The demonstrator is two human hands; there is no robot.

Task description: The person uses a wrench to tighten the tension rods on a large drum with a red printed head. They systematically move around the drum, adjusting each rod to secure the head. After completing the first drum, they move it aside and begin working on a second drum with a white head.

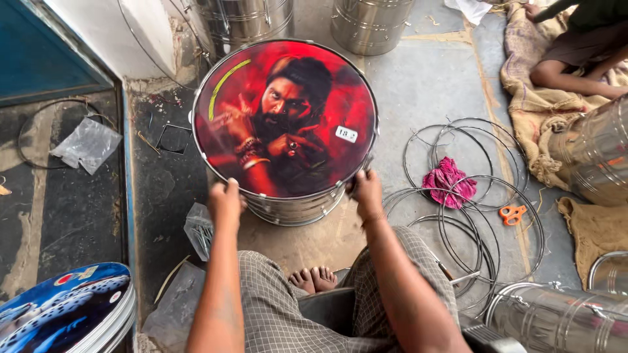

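Left hand point(226, 199) and right hand point(366, 193) grip near rim of round steel drum with red printed head point(285, 117), fingers closed on hoop; seating step; even pressure needed.

A small drum-making workshop, worked on the floor; shiny steel drum shells point(370, 25) stand and lie about the worn concrete floor point(425, 85); loose wire hoops point(471, 196) lie in a heap beside orange scissors point(512, 214) and a pink rag point(449, 181); printed drumheads point(65, 307) are stacked nearby; burlap sacking point(540, 104) serves as seating
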